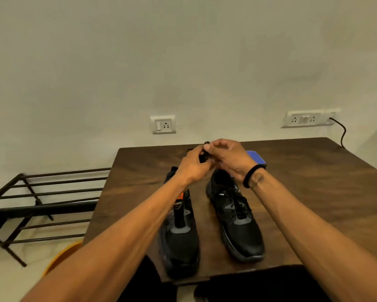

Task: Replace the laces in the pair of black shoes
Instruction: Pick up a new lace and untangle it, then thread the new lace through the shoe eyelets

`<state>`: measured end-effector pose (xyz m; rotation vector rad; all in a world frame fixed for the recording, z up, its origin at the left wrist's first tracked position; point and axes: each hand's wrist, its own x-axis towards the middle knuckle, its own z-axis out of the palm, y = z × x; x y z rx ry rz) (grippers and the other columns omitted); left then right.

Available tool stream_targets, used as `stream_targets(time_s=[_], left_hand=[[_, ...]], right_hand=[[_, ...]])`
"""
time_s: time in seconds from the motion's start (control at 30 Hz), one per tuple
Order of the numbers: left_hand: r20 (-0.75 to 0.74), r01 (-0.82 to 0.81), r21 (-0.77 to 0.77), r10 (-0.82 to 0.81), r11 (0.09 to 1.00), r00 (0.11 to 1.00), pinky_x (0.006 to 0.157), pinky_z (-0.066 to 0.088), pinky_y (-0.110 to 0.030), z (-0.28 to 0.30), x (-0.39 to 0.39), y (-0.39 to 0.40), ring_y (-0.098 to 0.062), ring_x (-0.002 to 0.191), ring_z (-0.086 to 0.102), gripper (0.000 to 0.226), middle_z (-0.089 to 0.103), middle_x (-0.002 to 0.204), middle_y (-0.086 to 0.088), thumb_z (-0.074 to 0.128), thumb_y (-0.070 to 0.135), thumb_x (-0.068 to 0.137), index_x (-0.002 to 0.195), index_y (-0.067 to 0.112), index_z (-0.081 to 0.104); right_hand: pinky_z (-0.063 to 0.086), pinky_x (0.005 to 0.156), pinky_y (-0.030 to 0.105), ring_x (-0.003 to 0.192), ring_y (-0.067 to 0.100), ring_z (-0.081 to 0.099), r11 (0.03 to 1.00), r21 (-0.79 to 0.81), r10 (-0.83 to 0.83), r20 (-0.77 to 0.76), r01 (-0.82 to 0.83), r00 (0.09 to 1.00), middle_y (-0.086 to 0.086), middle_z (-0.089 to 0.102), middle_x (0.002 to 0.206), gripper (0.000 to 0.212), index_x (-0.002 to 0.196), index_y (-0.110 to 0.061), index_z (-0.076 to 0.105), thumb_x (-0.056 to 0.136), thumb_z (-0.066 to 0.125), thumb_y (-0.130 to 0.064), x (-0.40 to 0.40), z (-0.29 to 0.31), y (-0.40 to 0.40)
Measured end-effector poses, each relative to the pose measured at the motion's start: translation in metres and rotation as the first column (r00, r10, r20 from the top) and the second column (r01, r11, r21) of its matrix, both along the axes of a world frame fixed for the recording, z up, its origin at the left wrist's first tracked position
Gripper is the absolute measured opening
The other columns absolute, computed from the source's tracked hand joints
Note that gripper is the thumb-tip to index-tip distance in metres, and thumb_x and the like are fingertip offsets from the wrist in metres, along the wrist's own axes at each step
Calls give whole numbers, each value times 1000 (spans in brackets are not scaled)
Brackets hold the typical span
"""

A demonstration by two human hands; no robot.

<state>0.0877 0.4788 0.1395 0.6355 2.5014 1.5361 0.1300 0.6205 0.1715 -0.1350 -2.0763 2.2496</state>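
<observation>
Hands meeting above two black shoes (235, 216), left hand (193, 165) and right hand (231, 159) pinching small dark bundle (203, 158), hard to identify.

Both forearms are bare, a black band (253, 174) circling the right wrist beside a small tattoo (258, 178).

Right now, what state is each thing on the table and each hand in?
left shoe: upright on the table, laces out, tongue exposed.
right shoe: upright on the table, laced.
black lace bundle: held above the shoes, between both hands.
left hand: fingers curled round the bundle.
right hand: fingers pinching the bundle.
blue object: lying behind the right hand, partly hidden.
table: bearing both shoes.
</observation>
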Motion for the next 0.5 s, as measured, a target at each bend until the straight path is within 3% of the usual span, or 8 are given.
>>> stream_targets(time_s=[0.1,0.17,0.2,0.23,0.3,0.37,0.43,0.5], left_hand=[[152,-70,8,68,997,986,83,64,-49,-15,26,-36,-26,80,78,18,79,88,-8,64,32,98,103,17,73],[250,-98,-112,124,989,960,82,64,-50,-28,39,-57,-33,83,77,23,78,92,-16,59,27,102,96,10,73],[216,-92,-212,139,973,967,82,63,-49,-30,40,-63,-34,84,77,24,77,95,-17,56,26,102,96,10,73],[164,-88,-294,140,952,977,82,63,-47,-30,40,-67,-33,85,76,24,76,97,-16,55,25,102,96,11,73],[72,-86,-373,122,924,990,83,62,-46,-25,40,-72,-32,89,74,23,74,100,-16,52,21,103,100,13,73],[54,-53,-435,85,899,995,85,61,-46,-26,35,-73,-33,92,73,22,73,104,-17,51,17,104,107,9,72],[74,2,-517,43,856,996,85,61,-44,-32,33,-72,-32,95,73,20,72,111,-17,54,14,104,114,5,69],[80,24,-581,27,813,996,82,60,-40,-40,30,-71,-30,91,70,20,70,113,-16,53,13,104,118,3,65]], right_hand=[[58,64,30,72,20,64,995,89,-43,121,33,992,14,69,86,21,99,-3,68,100,68,-23,30,-21,-34],[55,65,32,74,20,64,976,219,-43,258,-15,965,10,68,84,31,97,-6,71,105,58,-33,42,-44,-46],[54,68,35,77,20,64,934,352,-42,281,-62,959,8,69,86,31,97,-8,71,106,55,-34,45,-57,-46],[54,76,36,84,22,66,822,555,-31,262,-124,965,8,70,92,27,99,-10,71,105,55,-31,49,-68,-42],[51,95,40,109,29,63,376,903,35,212,-210,977,11,67,118,24,119,-11,68,101,59,-23,57,-85,-34],[46,103,44,125,33,49,-37,968,129,251,-248,959,13,54,136,39,136,-15,60,97,60,-19,64,-95,-30],[42,103,46,128,35,41,-290,927,160,291,-237,943,12,47,140,45,139,-16,58,96,64,-25,65,-98,-30],[38,106,48,131,36,36,-395,884,119,320,-251,940,12,45,143,49,138,-16,60,93,68,-33,60,-103,-28]])
